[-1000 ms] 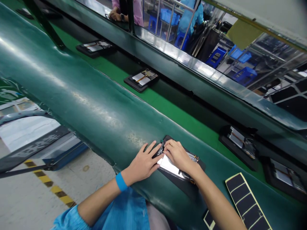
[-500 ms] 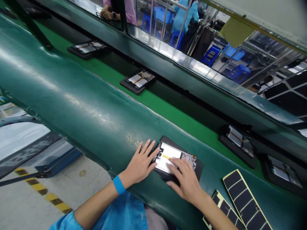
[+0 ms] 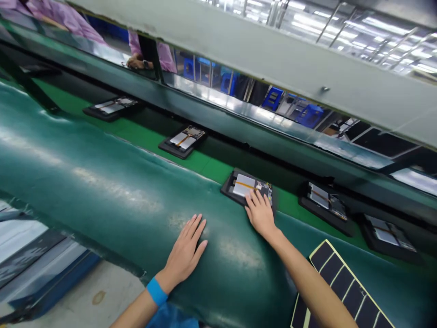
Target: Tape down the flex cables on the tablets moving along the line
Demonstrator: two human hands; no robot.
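Note:
My right hand lies flat with fingers stretched out on the near edge of an open tablet in a black tray, which sits on the bright green conveyor belt. The tablet shows a silver battery and an orange strip. My left hand rests open, palm down, on the dark green mat of the bench; it wears a blue wristband and holds nothing.
Other open tablets ride the belt: two to the left and two to the right. A sheet of black foam pads lies at the lower right. Across the line another person's hand works at the far bench.
The tablet went from the mat in front of me onto the belt, pushed by my right hand. My left hand let go and stayed on the mat. The view tilted up.

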